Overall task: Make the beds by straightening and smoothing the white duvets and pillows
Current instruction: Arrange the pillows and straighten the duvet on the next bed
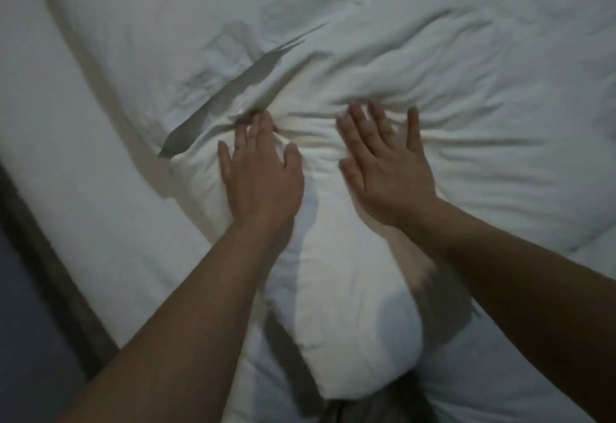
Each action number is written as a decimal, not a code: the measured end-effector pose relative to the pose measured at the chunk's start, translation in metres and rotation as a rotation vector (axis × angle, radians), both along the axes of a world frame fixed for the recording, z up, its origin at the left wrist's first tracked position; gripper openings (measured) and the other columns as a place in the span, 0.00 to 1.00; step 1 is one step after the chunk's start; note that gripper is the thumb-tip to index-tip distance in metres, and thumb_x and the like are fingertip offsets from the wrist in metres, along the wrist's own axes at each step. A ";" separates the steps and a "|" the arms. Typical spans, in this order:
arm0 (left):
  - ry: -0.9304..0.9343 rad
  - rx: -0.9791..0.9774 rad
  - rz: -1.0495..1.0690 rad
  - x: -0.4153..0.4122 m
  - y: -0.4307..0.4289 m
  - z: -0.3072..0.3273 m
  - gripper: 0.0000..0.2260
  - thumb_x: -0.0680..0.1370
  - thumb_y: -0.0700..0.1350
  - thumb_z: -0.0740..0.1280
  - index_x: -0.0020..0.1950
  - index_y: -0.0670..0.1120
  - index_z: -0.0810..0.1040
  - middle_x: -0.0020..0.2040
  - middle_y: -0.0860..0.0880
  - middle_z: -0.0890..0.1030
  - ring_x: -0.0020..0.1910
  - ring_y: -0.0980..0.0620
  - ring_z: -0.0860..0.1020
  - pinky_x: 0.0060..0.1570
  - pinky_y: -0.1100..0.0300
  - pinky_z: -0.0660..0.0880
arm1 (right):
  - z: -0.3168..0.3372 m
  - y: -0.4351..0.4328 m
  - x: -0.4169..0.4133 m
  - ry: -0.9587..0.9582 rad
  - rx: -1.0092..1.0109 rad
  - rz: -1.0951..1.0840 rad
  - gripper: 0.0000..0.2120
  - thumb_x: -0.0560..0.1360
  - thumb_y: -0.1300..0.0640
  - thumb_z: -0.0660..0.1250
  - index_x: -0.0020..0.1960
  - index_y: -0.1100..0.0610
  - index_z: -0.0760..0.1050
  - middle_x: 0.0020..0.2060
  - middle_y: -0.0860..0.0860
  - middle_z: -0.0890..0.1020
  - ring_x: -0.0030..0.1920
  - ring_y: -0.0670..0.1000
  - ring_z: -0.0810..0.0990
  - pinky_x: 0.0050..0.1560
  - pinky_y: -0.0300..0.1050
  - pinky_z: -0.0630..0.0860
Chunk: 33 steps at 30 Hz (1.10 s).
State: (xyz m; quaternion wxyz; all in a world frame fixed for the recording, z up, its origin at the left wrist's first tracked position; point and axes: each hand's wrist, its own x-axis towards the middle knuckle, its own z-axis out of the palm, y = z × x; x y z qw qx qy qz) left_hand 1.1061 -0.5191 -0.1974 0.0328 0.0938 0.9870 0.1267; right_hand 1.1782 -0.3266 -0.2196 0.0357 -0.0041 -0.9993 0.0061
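Head view: white duvet is filling most of the frame, lying wrinkled, with creases fanning out to the upper left and right from where the hands are sitting at mid-frame. A puffy white bulk is running from mid-frame down to the bottom centre; pillow or bunched duvet end, cannot tell which. Its rounded end is sitting near the bottom edge and its corner is poking out at centre left. Left hand is lying palm down on the upper part of the bulk, fingers straight and slightly apart, gripping nothing, fingertips pushing into a deep fold. Right hand is just beside it, palm down, fingers straight and spread wide, holding nothing, somewhat motion-blurred. Both bare forearms are coming in from the bottom corners. A smoother stretch of duvet is lying open above and to the right of the hands. A white mattress strip is running down the left side, with a dark bed frame edge bordering it at lower left.
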 end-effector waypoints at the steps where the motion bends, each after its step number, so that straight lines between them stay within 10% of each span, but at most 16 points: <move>1: 0.002 -0.064 0.093 0.009 0.020 0.000 0.28 0.84 0.56 0.50 0.83 0.48 0.52 0.83 0.50 0.54 0.82 0.49 0.49 0.79 0.43 0.42 | 0.004 0.012 -0.015 0.020 0.010 0.054 0.29 0.85 0.41 0.45 0.84 0.50 0.46 0.83 0.49 0.48 0.82 0.52 0.45 0.77 0.69 0.44; 9: 0.121 -0.191 0.137 0.002 0.044 -0.048 0.33 0.83 0.62 0.45 0.84 0.47 0.48 0.84 0.49 0.50 0.82 0.46 0.46 0.78 0.38 0.43 | -0.025 0.132 -0.111 -0.039 -0.073 -0.110 0.33 0.83 0.35 0.41 0.83 0.49 0.47 0.83 0.49 0.51 0.82 0.50 0.48 0.79 0.64 0.43; 19: -0.036 -0.116 0.675 -0.012 0.028 -0.052 0.36 0.80 0.65 0.41 0.83 0.47 0.44 0.84 0.49 0.44 0.82 0.44 0.44 0.75 0.31 0.44 | -0.034 0.163 -0.152 -0.131 -0.220 -0.357 0.39 0.79 0.30 0.35 0.83 0.52 0.40 0.83 0.47 0.44 0.82 0.50 0.40 0.77 0.62 0.33; 25: -0.204 -0.078 0.621 -0.013 0.013 -0.037 0.36 0.81 0.67 0.41 0.83 0.49 0.40 0.83 0.51 0.41 0.82 0.47 0.41 0.75 0.31 0.43 | -0.011 0.161 -0.145 -0.226 -0.349 -0.494 0.41 0.79 0.32 0.36 0.83 0.57 0.38 0.82 0.52 0.42 0.82 0.54 0.41 0.78 0.65 0.38; 33: -0.054 -0.116 0.103 0.099 0.084 -0.004 0.30 0.84 0.58 0.43 0.84 0.48 0.45 0.84 0.47 0.45 0.82 0.46 0.43 0.78 0.39 0.39 | 0.027 0.045 0.019 -0.279 -0.191 0.081 0.32 0.84 0.38 0.40 0.83 0.50 0.40 0.82 0.49 0.42 0.82 0.50 0.41 0.79 0.62 0.40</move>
